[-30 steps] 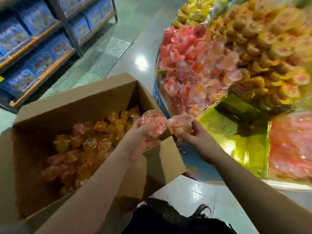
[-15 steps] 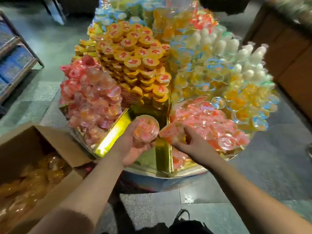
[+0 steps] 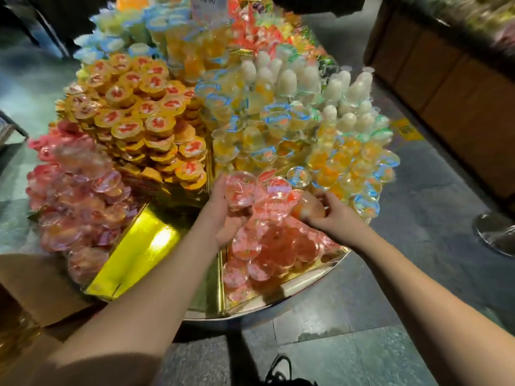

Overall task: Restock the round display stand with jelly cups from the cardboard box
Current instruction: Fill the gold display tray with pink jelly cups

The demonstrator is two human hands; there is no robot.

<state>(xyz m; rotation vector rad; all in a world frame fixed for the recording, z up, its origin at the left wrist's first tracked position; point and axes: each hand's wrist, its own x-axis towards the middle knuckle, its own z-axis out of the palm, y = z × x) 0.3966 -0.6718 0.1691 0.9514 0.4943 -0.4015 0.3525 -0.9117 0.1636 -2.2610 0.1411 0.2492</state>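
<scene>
2 hands over round gold display stand (image 3: 292, 285); left hand (image 3: 223, 215) grips clear pink jelly cup (image 3: 240, 189); right hand (image 3: 334, 213) grips orange jelly cup (image 3: 308, 206).

head cam | looks forward and down | close over round display stand (image 3: 278, 298) | single view, nothing shared

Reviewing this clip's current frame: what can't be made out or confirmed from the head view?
- cardboard box: cut off by the left edge; contents barely visible.
- Price sign: cropped at the top, text blurred.
- Cup in the right hand: motion-blurred, label unreadable.
- left hand: its palm hides how many cups it holds besides the pink cup.
- display stand: far side hidden by stacked cups.
</scene>
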